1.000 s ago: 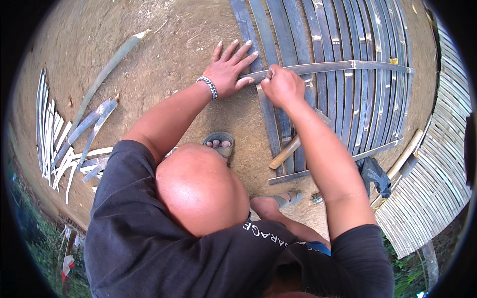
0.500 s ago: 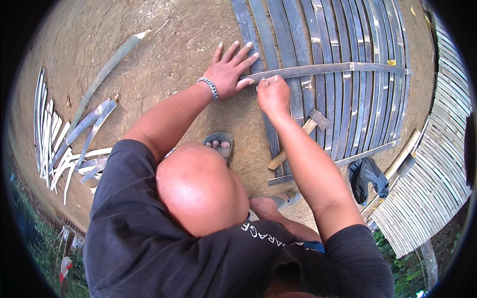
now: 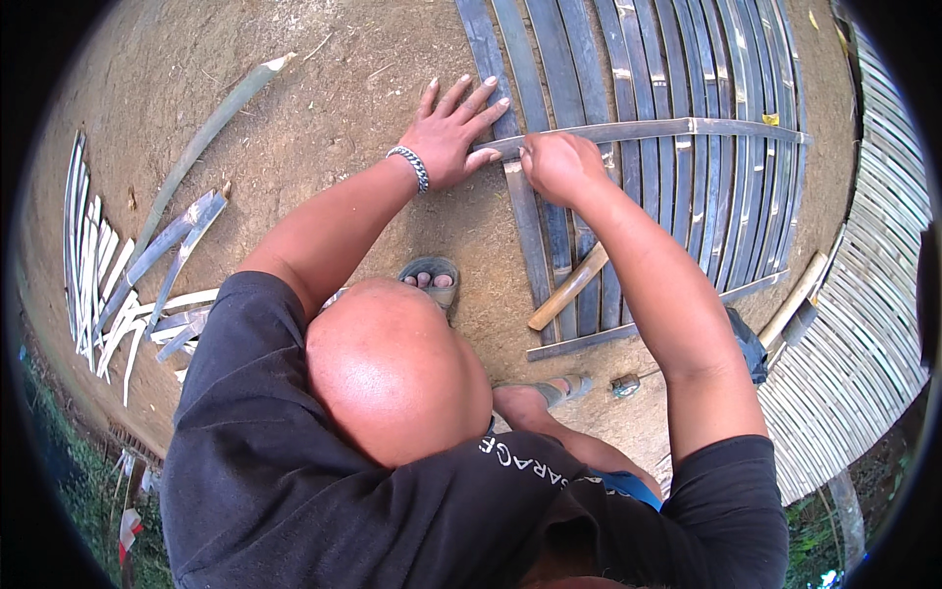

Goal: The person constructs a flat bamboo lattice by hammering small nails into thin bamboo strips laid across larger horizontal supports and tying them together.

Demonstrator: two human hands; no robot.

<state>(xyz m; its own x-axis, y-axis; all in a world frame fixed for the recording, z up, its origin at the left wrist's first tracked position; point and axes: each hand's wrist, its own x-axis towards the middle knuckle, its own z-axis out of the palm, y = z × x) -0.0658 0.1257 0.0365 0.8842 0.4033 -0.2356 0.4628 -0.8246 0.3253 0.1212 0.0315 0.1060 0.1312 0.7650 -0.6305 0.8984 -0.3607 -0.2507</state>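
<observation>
Dark split-bamboo slats lie side by side on the ground, with a thin bamboo crosspiece laid over them. My left hand rests with fingers spread at the crosspiece's left end, fingertips by the outermost slat and thumb close to the strip's tip. On the crosspiece, just right of that end, my right hand is closed, its fingers curled; whatever they pinch is hidden. Below it a hammer's wooden handle lies across the slats, the head hidden behind my right forearm.
A second crosspiece spans the slats' near ends. Pale split strips and a long curved bamboo piece lie on the dirt at left. A slatted bamboo panel stands at right, near a black plastic bag partly behind my arm.
My right hand has turned and shifted slightly right, its elbow swinging outward. The forearm now covers the hammer head and most of the bag. My left hand stays nearly in place.
</observation>
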